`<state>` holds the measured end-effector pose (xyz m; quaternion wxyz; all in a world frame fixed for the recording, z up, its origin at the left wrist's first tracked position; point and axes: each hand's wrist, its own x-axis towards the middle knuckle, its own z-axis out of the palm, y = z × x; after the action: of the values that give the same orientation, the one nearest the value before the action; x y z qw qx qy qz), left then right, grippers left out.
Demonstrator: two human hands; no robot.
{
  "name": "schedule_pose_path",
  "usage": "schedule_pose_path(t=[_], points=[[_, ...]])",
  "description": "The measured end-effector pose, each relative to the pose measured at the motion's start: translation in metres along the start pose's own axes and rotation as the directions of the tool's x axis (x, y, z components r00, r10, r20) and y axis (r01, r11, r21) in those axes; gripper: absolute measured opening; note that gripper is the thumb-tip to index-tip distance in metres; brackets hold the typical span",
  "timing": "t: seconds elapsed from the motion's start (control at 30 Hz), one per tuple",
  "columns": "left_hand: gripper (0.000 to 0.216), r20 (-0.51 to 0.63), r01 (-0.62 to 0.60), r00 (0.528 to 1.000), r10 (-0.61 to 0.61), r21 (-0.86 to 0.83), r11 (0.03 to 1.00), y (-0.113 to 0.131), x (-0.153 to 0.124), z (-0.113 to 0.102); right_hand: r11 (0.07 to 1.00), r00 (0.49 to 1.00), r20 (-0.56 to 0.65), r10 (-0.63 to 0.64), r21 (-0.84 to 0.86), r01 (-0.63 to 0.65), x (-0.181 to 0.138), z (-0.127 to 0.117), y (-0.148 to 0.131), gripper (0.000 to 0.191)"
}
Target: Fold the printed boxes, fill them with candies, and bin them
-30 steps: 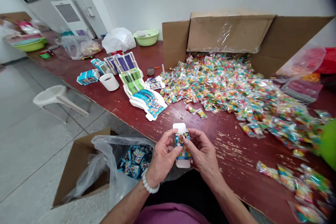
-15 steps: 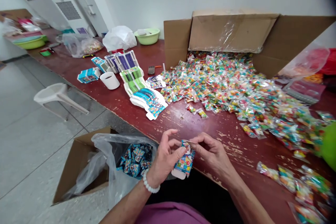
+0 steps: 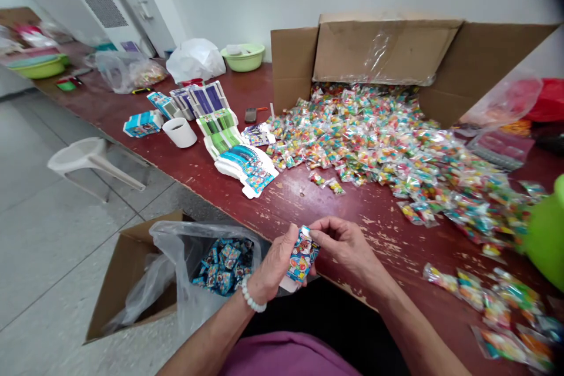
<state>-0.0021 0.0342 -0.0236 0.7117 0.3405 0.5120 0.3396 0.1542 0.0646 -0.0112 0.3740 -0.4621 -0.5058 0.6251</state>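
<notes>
A small blue printed candy box (image 3: 302,258) is held between both hands just over the table's front edge. My left hand (image 3: 277,264), a beaded bracelet at its wrist, wraps round the box from the left. A white flap shows at the box's lower end. With fingers pinched, my right hand (image 3: 341,242) grips the top end near another white flap. Flat unfolded box blanks (image 3: 247,164) lie in a fanned row beyond my left hand. Past them to the right spreads a large heap of clear candy packets (image 3: 365,135).
An open cardboard carton (image 3: 118,282) with a plastic liner stands on the floor at left, several finished-looking blue boxes (image 3: 224,264) inside. A white cup (image 3: 180,133), a green basin (image 3: 245,59) and a white stool (image 3: 83,155) are further off. A green container (image 3: 549,235) stands at right.
My left hand has closed more fully round the box, its raised fingers now behind it. The box has turned more upright with its printed face towards me. My right fingers remain at its top.
</notes>
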Motion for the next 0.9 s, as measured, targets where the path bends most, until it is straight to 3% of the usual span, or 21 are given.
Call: schedule_pose_path(t=[0.27,0.33,0.47,0.6,0.7,0.77,0.8,0.83,0.9], points=[[0.077,0.02,-0.068,0.998,0.067,0.042,0.997,-0.003,0.0,-0.006,0.987,0.998,-0.047,0.039,0.155,-0.032,-0.001,0.012,0.0,0.032],[0.073,0.027,-0.092,0.995,0.091,0.037,0.995,-0.002,-0.001,-0.008,0.993,0.998,-0.052,-0.041,0.109,0.046,-0.002,0.012,0.004,0.028],[0.072,-0.002,-0.102,0.995,0.102,-0.003,0.995,-0.003,0.001,-0.008,0.979,0.977,0.08,-0.199,-0.024,0.201,-0.004,0.01,0.011,0.025],[0.062,-0.072,-0.145,0.987,0.141,-0.062,0.987,-0.007,0.006,-0.004,0.916,0.943,0.077,-0.325,-0.223,0.334,0.0,0.011,0.017,0.018],[0.054,-0.096,-0.179,0.981,0.17,-0.094,0.979,-0.009,0.009,-0.004,0.873,0.932,0.164,-0.323,-0.328,0.36,0.017,0.001,0.02,0.02],[0.053,-0.068,-0.154,0.987,0.146,-0.148,0.977,-0.007,0.013,-0.005,0.851,0.959,0.09,-0.268,-0.444,0.279,0.037,-0.014,0.02,0.023],[0.052,-0.059,-0.155,0.987,0.147,-0.171,0.973,-0.005,0.016,-0.006,0.83,0.968,-0.018,-0.249,-0.519,0.203,0.05,-0.024,0.021,0.023],[0.049,-0.061,-0.171,0.985,0.163,-0.185,0.968,-0.003,0.019,-0.008,0.782,0.948,-0.196,-0.252,-0.618,0.08,0.063,-0.034,0.022,0.021],[0.044,-0.089,-0.227,0.973,0.214,-0.182,0.957,0.001,0.028,-0.013,0.742,0.889,-0.376,-0.263,-0.667,-0.063,0.087,-0.053,0.026,0.024]])
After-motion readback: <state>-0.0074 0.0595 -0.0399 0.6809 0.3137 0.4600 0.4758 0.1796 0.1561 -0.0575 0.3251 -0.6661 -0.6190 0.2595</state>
